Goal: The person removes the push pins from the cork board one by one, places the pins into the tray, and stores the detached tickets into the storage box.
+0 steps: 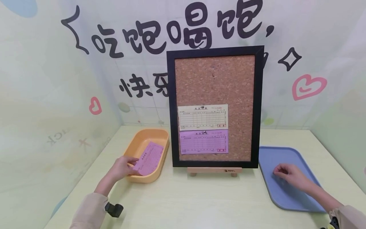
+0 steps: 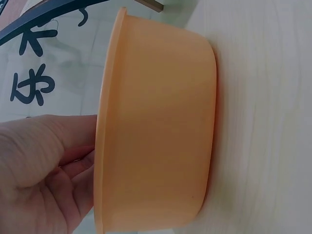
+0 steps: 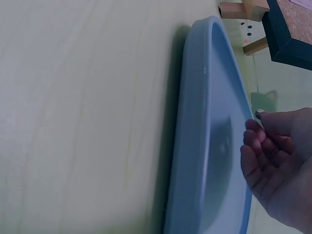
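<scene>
At the orange tray (image 1: 164,136), my left hand (image 1: 123,167) pinches the near-left corner of a pink-purple receipt slip (image 1: 150,158). The left wrist view shows that hand (image 2: 58,170) behind the tray's rim (image 2: 102,146), which hides its fingertips and the slip. Above the blue tray (image 1: 274,190), my right hand (image 1: 291,176) has its thumb and forefinger together. A tiny shiny thing, apparently a metal pushpin (image 3: 259,113), shows at the fingertips of that hand (image 3: 280,165) in the right wrist view.
A black-framed cork board (image 1: 217,79) leans on a small wooden easel (image 1: 214,170) between the trays. A cream receipt slip (image 1: 203,117) and a purple one (image 1: 204,142) are pinned at its lower left. Behind stands a wall cloth (image 1: 143,66) with printed lettering.
</scene>
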`<state>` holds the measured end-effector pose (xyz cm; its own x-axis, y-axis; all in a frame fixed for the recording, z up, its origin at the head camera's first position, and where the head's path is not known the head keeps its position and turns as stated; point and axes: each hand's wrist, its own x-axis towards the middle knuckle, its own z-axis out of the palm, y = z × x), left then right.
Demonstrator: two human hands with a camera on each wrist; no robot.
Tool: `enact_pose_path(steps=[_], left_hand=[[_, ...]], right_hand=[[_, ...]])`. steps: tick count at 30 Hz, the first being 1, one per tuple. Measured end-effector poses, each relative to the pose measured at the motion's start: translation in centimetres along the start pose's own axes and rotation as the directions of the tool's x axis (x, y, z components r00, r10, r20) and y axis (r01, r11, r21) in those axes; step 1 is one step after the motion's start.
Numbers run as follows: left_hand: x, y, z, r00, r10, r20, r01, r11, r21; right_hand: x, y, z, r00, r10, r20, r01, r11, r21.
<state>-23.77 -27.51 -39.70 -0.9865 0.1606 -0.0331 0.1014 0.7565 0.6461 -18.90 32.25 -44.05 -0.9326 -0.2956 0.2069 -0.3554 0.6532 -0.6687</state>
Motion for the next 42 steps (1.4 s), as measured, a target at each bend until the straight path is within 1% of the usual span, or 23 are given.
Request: enact_pose_path(steps=[3,5,8,10,18,22,25,27,30,34,37,42], left_hand=[[0.1,0.0,0.1,1.000,-0.009,-0.003,0.009,1.000,-0.010],[0.2,0.0,0.2,1.000,-0.020,-0.005,0.020,1.000,-0.022],[0.4,0.0,0.3,0.999,-0.041,-0.010,0.041,0.998,-0.039],[0.5,-0.2,0.5,0.999,-0.037,-0.011,0.037,0.999,-0.032],[1.1,-0.3,0.9,0.999,-0.030,-0.017,0.030,0.999,0.013],[1.3,-0.2,1.1,0.999,-0.039,-0.001,0.039,0.999,0.029],[1.3,0.0,1.2,0.999,-0.041,0.016,0.040,0.999,0.026],[1.3,0.1,1.2,0.999,-0.030,0.020,0.029,0.999,0.029],[1.1,0.1,1.1,0.999,-0.033,0.013,0.033,0.998,0.049],[0.9,0.0,0.7,1.000,0.020,-0.017,-0.018,0.993,0.117],[0.6,0.0,0.2,0.998,0.059,-0.032,-0.053,0.988,0.148],[0.3,0.0,-0.3,0.998,0.044,-0.033,-0.040,0.992,0.119]], right_hand=[[-0.2,0.6,-0.1,0.999,0.014,0.039,-0.013,0.999,-0.033],[-0.3,0.7,-0.1,0.997,0.045,0.066,-0.042,0.998,-0.048],[-0.5,0.7,-0.2,0.992,0.092,0.089,-0.088,0.995,-0.042],[-0.5,0.7,-0.2,0.989,0.108,0.097,-0.105,0.994,-0.032],[-0.4,0.9,-0.2,0.986,0.087,0.141,-0.086,0.996,-0.016],[-0.3,1.1,-0.1,0.985,0.080,0.155,-0.079,0.997,-0.010],[-0.2,1.1,-0.1,0.987,0.051,0.153,-0.051,0.999,-0.004],[-0.2,1.2,-0.2,0.989,0.021,0.147,-0.021,1.000,-0.003],[-0.1,1.3,-0.2,0.988,0.000,0.155,-0.002,1.000,0.008],[-0.1,1.2,-0.5,0.979,0.045,0.199,-0.054,0.998,0.043],[-0.1,1.1,-0.7,0.971,0.076,0.229,-0.094,0.993,0.067],[0.1,0.9,-1.0,0.968,0.082,0.236,-0.103,0.992,0.076]])
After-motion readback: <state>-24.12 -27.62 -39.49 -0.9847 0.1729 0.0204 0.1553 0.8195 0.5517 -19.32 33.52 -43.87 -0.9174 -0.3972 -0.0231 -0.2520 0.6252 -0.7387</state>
